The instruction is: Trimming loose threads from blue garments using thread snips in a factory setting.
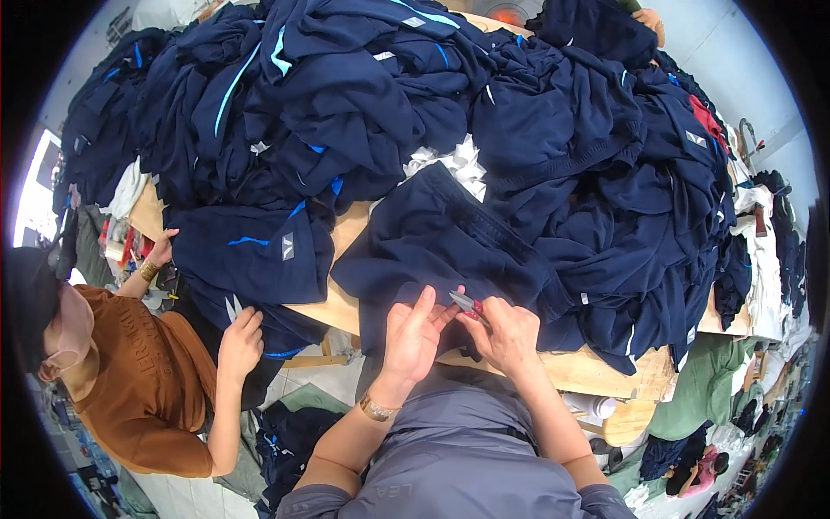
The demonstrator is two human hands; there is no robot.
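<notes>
My right hand [504, 336] grips small thread snips [468, 303] with red handles, their metal blades directed toward my left hand. My left hand [410, 342] is beside the blade tips, its thumb standing apart from the fingers. No thread can be made out between them. Under both hands lies a navy garment [424, 233] with a gathered elastic edge, spread over the near side of the table and hanging past its edge.
Heaped navy garments [346, 95] with light-blue trims cover most of the wooden table [562, 368]. White scraps [462, 164] lie mid-table. At left, a co-worker in a brown shirt [143, 372] holds snips by a navy garment [251, 246]. Another person's hand [648, 22] shows at the far right.
</notes>
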